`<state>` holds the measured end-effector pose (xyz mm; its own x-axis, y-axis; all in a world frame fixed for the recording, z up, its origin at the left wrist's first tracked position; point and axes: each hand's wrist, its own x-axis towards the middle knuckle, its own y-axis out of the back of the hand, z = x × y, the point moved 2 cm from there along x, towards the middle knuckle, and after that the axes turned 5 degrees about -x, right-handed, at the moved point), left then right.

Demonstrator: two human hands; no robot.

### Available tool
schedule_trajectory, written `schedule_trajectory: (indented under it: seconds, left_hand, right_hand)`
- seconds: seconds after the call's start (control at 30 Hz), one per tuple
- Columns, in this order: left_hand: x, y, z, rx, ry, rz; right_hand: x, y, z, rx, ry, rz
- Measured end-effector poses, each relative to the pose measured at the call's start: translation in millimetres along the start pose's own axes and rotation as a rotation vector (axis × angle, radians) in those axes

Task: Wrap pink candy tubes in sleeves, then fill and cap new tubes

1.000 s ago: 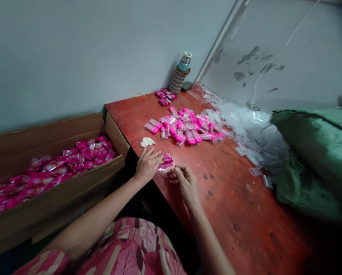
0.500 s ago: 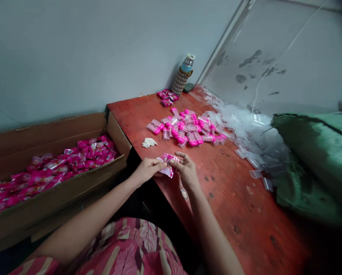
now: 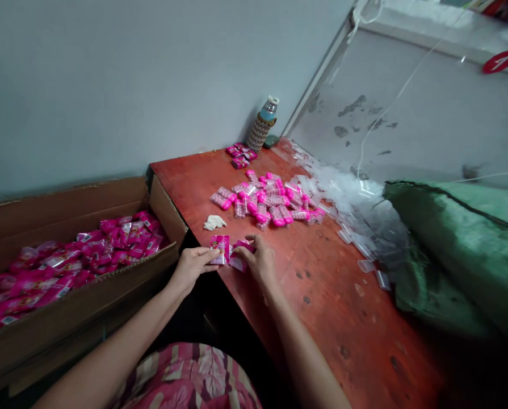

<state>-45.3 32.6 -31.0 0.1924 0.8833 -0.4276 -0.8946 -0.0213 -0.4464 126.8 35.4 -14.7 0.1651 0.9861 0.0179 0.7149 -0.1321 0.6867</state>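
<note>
Between thumb and fingers of my left hand [image 3: 191, 268] is a small pink printed packet [image 3: 221, 244], its face turned up. My right hand [image 3: 260, 262] pinches a second pink piece of wrapper [image 3: 237, 262] right beside it; whether the two are joined I cannot tell. Both hands are over the near left edge of the red table [image 3: 322, 318]. Just beyond them lies a crumpled whitish lump [image 3: 215, 222]. Farther back is a heap of small clear containers with pink caps [image 3: 276, 200], filled with pale pink balls.
At left, a long cardboard box [image 3: 168, 210] holds many pink packets [image 3: 121, 241]. Several pink packs [image 3: 239, 163] lie by a bottle [image 3: 260, 128] in a knitted cover at the back. Loose clear plastic sleeves [image 3: 347, 199] spread beside a green sack [image 3: 453, 244] on the right.
My hands have moved slightly apart, and the left packet now shows its face flat beside the piece in my right hand. The whole view has shifted a little.
</note>
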Motion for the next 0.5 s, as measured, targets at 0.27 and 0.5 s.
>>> schedule_trajectory:
  seconds: [0.27, 0.5]
  left_hand:
    - [-6, 2.8, 1, -0.135, 0.104, 0.006]
    - [-12, -4.5, 4, -0.192, 0.111, 0.062]
  right_hand:
    - [49, 37, 6, -0.564, 0.387, 0.113]
    - [124, 63, 18, -1.003, 0.688, -0.242]
